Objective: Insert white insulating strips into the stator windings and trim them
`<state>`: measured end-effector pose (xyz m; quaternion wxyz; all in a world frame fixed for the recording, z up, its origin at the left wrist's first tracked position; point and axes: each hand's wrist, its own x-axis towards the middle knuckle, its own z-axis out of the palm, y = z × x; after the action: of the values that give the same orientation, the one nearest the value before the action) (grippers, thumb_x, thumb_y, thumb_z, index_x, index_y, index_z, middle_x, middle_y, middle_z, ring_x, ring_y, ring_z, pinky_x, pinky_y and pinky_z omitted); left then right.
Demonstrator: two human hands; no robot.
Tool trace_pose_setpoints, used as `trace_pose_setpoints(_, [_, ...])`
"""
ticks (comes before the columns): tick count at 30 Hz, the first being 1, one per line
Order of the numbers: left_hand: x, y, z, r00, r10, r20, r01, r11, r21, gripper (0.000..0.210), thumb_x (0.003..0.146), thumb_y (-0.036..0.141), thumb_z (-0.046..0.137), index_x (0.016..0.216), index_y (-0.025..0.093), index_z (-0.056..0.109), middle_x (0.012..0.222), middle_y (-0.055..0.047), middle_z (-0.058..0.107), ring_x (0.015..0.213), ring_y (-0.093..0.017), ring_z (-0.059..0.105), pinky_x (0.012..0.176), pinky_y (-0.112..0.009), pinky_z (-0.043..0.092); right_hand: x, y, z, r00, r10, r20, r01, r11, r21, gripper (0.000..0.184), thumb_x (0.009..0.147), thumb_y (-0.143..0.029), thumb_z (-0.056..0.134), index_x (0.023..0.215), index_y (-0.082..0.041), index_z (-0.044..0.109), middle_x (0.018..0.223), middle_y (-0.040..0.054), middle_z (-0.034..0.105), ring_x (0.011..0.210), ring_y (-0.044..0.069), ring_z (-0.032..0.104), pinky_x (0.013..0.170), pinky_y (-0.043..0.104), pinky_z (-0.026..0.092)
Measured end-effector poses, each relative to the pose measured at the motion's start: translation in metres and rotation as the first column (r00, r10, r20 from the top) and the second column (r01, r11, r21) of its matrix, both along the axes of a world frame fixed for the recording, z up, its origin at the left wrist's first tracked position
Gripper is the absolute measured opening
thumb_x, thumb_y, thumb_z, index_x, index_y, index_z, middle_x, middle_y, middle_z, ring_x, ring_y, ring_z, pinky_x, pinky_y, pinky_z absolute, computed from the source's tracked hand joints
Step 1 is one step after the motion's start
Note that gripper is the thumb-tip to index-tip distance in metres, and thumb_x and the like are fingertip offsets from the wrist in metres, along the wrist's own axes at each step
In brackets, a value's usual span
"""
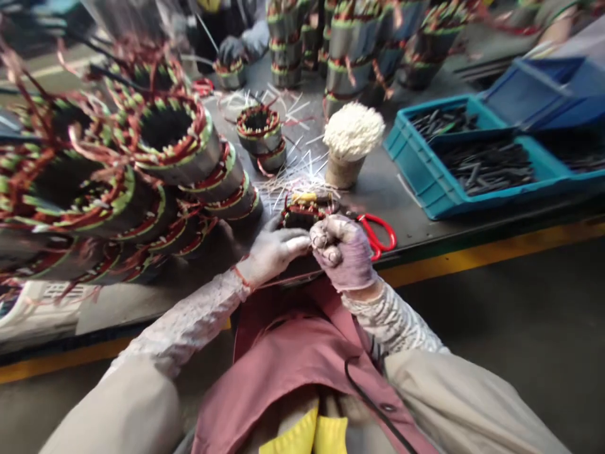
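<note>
Copper-wound metal ring core with red-brown windings [301, 218] sits near the front edge of the dark grey worktable [401, 222] in the head view, just behind the person's two gloved hands and partly hidden by them. The left hand, in a pale whitish glove [271, 252], lies along its near left side, fingers stretched toward the other hand; I cannot tell whether they pinch anything. The right hand, in a stained pinkish-lilac glove [343, 252], is curled, fingertips folded in and pressed together; whether something thin is caught between them I cannot tell. A thin reddish strand [283, 279] runs below both hands.

Scissors with red loop handles [392, 236] lie just right of the right hand. Beyond are scattered thin white strips [307, 170], a small stack of wound cores [267, 144] and a brownish cup [344, 171] packed with cream-white strands [354, 129]. Tall stacks of larger wound cores [210, 154] stand at left, turquoise plastic bins of dark slender pieces [428, 183] at right.
</note>
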<state>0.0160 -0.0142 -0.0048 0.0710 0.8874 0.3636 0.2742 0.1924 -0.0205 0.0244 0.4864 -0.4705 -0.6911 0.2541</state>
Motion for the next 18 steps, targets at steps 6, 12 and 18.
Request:
trace_pose_setpoints(6, [-0.007,-0.009,0.029,0.846,0.138,-0.515,-0.104,0.990,0.094,0.039,0.096,0.013,0.047,0.133,0.018,0.059,0.140,-0.014,0.058,0.124,-0.030,0.058,0.103,-0.052,0.045,0.012,0.074,0.016,0.998,0.015,-0.065,-0.012,0.999,0.051,0.024,0.096,-0.031,0.045,0.080,-0.019,0.059,0.070,0.0014,0.062,0.053,0.010,0.054,0.050,0.023,0.047])
trace_pose_setpoints(12, [-0.040,0.033,0.045,0.783,-0.121,-0.610,0.101,0.993,-0.067,0.032,0.093,0.026,0.060,0.125,0.030,0.065,0.114,-0.002,0.072,0.102,-0.020,0.065,0.071,-0.025,0.049,0.072,0.141,0.016,0.804,-0.441,0.399,0.219,0.843,0.491,0.034,0.086,-0.045,0.067,0.108,-0.018,0.068,0.117,0.0147,0.060,0.104,0.023,0.052,0.090,0.042,0.044])
trace_pose_setpoints(18, [-0.042,0.034,0.015,0.935,-0.096,-0.341,0.115,0.993,0.034,0.037,0.094,0.041,0.058,0.129,0.030,0.064,0.099,-0.004,0.075,0.089,-0.019,0.062,0.068,-0.026,0.048,0.073,0.166,0.015,0.644,-0.480,0.595,0.225,0.863,0.453,0.037,0.085,-0.051,0.067,0.087,-0.016,0.074,0.106,0.0133,0.066,0.099,0.023,0.050,0.087,0.042,0.039])
